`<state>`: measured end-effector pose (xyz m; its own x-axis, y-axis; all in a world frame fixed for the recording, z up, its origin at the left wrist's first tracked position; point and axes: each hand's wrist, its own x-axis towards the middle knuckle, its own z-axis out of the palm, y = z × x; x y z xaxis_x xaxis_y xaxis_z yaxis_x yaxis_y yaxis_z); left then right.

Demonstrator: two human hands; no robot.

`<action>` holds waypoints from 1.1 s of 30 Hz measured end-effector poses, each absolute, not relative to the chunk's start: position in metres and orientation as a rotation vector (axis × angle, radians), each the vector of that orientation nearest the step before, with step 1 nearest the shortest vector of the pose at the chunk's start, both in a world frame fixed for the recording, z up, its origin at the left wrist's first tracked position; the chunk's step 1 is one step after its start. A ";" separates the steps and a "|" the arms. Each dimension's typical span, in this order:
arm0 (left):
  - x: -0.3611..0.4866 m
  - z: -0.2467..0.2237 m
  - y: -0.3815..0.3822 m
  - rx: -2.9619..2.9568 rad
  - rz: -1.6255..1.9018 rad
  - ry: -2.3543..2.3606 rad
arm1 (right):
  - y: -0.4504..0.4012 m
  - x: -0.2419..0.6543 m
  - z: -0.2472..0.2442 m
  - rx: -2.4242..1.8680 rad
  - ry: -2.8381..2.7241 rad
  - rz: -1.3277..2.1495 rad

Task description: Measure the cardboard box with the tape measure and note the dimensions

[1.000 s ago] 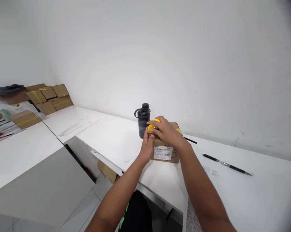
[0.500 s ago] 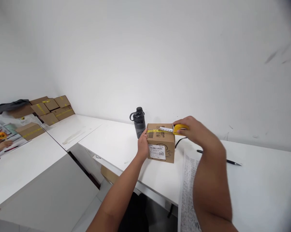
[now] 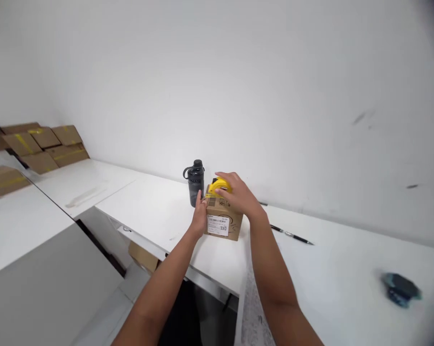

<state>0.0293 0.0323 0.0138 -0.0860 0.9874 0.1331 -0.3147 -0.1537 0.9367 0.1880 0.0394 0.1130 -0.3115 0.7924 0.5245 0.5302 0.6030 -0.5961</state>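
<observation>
A small cardboard box (image 3: 235, 225) with a white label (image 3: 217, 226) on its front stands on the white table. My left hand (image 3: 199, 218) is closed against its left side, fingers pointing up at the top edge. Above the box top, my right hand (image 3: 240, 194) is wrapped round a yellow tape measure (image 3: 219, 185), close to my left fingertips. Little of the tape blade shows, and whether my left hand touches its end is hidden. Just behind my left hand stands a dark water bottle (image 3: 196, 180) with a carrying loop.
A pen (image 3: 292, 235) and a printed sheet (image 3: 255, 307) lie right of the box, partly behind my right arm. A blurred dark object (image 3: 400, 290) is farther right. Stacked cardboard boxes (image 3: 40, 146) stand at far left. Another box (image 3: 143, 255) sits below the table.
My right hand has moved left with the tape measure, from the box's right edge to near my left hand. The drawn-out blade has shortened. The view has turned right.
</observation>
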 end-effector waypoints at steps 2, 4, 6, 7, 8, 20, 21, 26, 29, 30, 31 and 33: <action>0.025 0.013 0.033 0.965 1.460 0.951 | 0.049 0.167 0.116 -1.093 -2.139 0.385; 0.021 0.012 0.035 0.931 1.440 0.980 | 0.058 0.151 0.119 -1.143 -2.327 0.369; 0.017 0.011 0.037 0.946 1.436 0.976 | 0.065 0.141 0.121 -1.175 -2.471 0.337; 0.016 0.011 0.037 0.960 1.443 0.957 | 0.067 0.138 0.122 -1.191 -2.505 0.313; 0.016 0.011 0.038 0.973 1.447 0.933 | 0.068 0.137 0.124 -1.207 -2.514 0.284; 0.013 0.015 0.035 1.012 1.422 0.952 | 0.064 0.156 0.115 -1.213 -2.376 0.283; 0.013 0.015 0.035 1.007 1.423 0.958 | 0.064 0.154 0.113 -1.220 -2.369 0.282; 0.016 0.014 0.035 1.043 1.453 0.986 | 0.066 0.144 0.110 -1.203 -2.400 0.254; 0.016 0.014 0.036 1.114 1.476 0.998 | 0.062 0.147 0.111 -1.212 -2.422 0.245; 0.016 0.015 0.036 1.138 1.476 0.999 | 0.060 0.151 0.111 -1.221 -2.423 0.239; 0.015 0.015 0.036 1.159 1.471 1.001 | 0.057 0.156 0.111 -1.225 -2.418 0.230; 0.013 0.017 0.037 1.194 1.452 1.018 | 0.049 0.171 0.112 -1.216 -2.396 0.218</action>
<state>0.0128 0.0365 0.0171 -0.0579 0.9817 0.1815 -0.1643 -0.1887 0.9682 0.1707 0.0494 0.1116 -0.5150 0.7976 0.3140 0.7277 0.6004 -0.3316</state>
